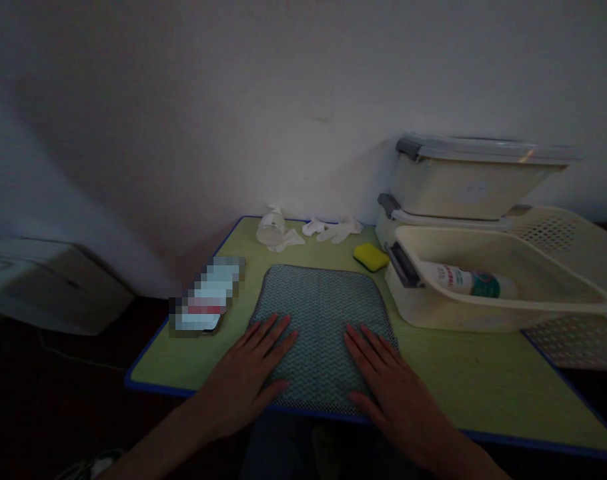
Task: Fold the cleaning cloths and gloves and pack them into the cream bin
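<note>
A grey-green textured cloth [319, 313] with a dark stitched edge lies flat at the front of the table. My left hand [253, 373] rests on its left part, fingers stretched out and apart. On the right part lies my right hand [388, 380], also spread and flat. Neither hand grips anything. Beyond the cloth's far right corner sits a yellow sponge [370, 256] with a dark underside. To the left of the cloth is a phone [211, 293], its screen blurred out.
The green table [463, 380] has a blue edge. At the right stands an open cream bin [453, 313] holding a white bottle [463, 280]. Behind it are stacked lidded boxes [463, 187]. A clear cup [270, 229] and white gloves [339, 231] lie by the wall.
</note>
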The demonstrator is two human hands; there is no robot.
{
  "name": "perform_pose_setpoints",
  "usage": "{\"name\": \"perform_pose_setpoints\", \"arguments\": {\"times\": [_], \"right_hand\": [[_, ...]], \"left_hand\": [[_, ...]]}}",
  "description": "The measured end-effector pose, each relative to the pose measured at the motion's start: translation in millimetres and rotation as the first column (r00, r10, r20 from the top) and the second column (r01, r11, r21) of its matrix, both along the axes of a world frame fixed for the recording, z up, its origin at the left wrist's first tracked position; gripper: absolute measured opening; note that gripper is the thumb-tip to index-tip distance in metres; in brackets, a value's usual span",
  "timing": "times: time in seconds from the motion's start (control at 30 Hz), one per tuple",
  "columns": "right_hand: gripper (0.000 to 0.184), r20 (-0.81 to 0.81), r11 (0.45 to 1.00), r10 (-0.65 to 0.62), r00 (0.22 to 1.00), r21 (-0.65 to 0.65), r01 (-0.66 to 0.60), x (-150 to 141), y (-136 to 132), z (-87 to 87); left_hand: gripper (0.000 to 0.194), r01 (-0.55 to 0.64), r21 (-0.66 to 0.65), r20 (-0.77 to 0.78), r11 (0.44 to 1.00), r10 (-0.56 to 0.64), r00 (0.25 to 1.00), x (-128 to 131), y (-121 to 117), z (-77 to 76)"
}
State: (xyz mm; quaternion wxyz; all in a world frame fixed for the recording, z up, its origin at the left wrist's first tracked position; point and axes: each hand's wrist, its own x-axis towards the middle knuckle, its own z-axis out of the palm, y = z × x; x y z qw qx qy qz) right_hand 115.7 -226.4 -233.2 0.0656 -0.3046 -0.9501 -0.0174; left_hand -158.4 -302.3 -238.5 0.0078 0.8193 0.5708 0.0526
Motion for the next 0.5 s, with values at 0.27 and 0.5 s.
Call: {"name": "perform_pose_setpoints", "arguments": {"times": [0.27,0.5], "right_hand": [[0.085,0.028,0.987,0.106,0.994,0.116,-0.108,32,-19,-5.5],[0.065,-0.034,0.979,0.191,0.981,0.075,-0.188,46,-31,22.4]], "left_hand": [[0.089,0.184,-0.161,0.047,0.970,-0.179,0.983,-12,-20,4.0],[0.083,0.208,-0.153,0.160,0.966,-0.183,0.970,-20,-43,14.6]]}}
